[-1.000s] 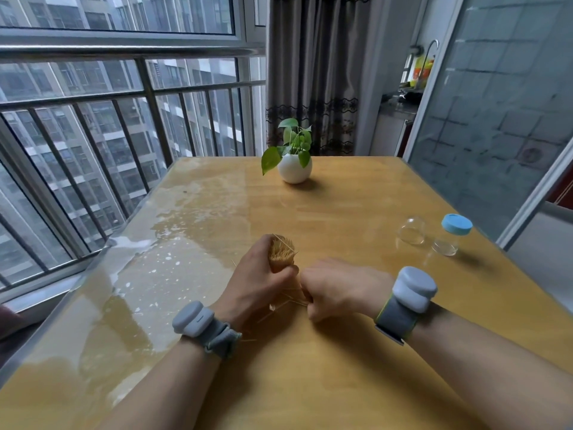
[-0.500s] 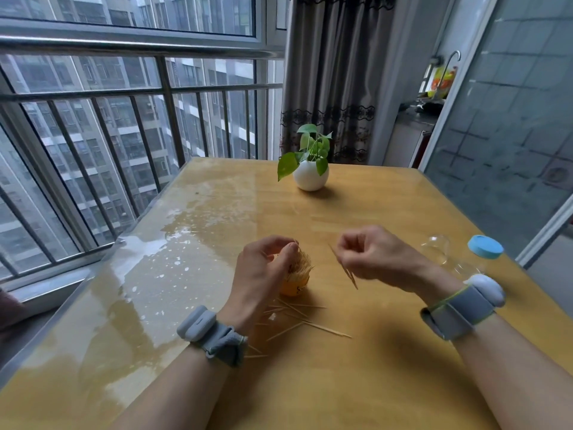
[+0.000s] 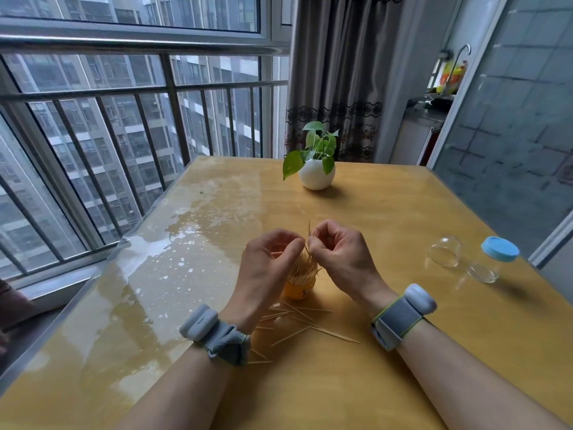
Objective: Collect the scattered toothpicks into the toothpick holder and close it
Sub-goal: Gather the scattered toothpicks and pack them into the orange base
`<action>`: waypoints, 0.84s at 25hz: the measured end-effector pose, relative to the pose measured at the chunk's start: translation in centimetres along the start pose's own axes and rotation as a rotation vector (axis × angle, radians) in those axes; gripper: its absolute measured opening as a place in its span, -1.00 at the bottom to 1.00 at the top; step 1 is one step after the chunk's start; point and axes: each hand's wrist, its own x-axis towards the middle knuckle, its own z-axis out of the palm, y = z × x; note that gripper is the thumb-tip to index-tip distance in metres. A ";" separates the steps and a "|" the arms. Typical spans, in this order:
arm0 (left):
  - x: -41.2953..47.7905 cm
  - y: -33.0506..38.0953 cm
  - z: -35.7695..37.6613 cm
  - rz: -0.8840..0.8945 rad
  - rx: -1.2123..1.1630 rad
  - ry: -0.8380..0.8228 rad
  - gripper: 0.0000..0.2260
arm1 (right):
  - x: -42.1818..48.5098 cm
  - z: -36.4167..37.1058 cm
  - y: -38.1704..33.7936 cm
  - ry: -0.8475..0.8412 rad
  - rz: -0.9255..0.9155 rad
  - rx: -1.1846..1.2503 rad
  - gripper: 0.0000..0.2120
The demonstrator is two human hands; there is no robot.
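Head view: the right hand [image 3: 341, 259], which half a second ago hung out to the right of the toothpick holder [image 3: 299, 290] with its toothpick [image 3: 309, 228] slanting down, has come in directly above the holder, and the toothpick now stands nearly upright, pinched between thumb and forefinger. The left hand [image 3: 266, 268] has kept its place, fingers curled round the holder's left side, so the two hands now meet fingertip to fingertip over the holder's mouth. The holder is a small orange cylinder with dark lettering, standing on the bench [image 3: 403, 212] mid-way along its near half, stuffed with a bristling bundle [image 3: 305, 268] of pale wooden sticks that fan out at the top. Nearer than the holder, the loose toothpicks [image 3: 310, 327] lie crossed in the same thin, straw-coloured scatter as before. Grey fabric wrist bands [image 3: 214, 333] with rounded plastic pods wrap both wrists. Well to the holder's right lie a clear dome [image 3: 444, 251] and a small glass jar [image 3: 493, 259] with a flat blue cap. Beyond the holder stands a round, smooth white pot [image 3: 316, 175] with green leaves. Left of the holder the glossy yellow bench top mirrors the window.
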 end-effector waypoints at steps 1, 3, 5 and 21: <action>-0.1 -0.1 -0.1 -0.006 -0.002 -0.013 -0.93 | -0.1 0.1 0.2 -0.036 -0.012 -0.010 -0.89; -0.2 -0.4 -0.2 -0.019 0.007 -0.025 -0.92 | -0.3 -0.1 0.7 -0.112 -0.021 -0.026 -0.90; -0.4 -0.6 -0.1 -0.025 0.020 -0.024 -0.91 | -0.2 -0.6 1.0 -0.181 -0.022 -0.050 -0.86; -0.5 0.2 -0.2 0.020 -0.060 0.093 -0.94 | -0.4 -3.2 -1.2 -0.254 -0.119 -0.420 -0.72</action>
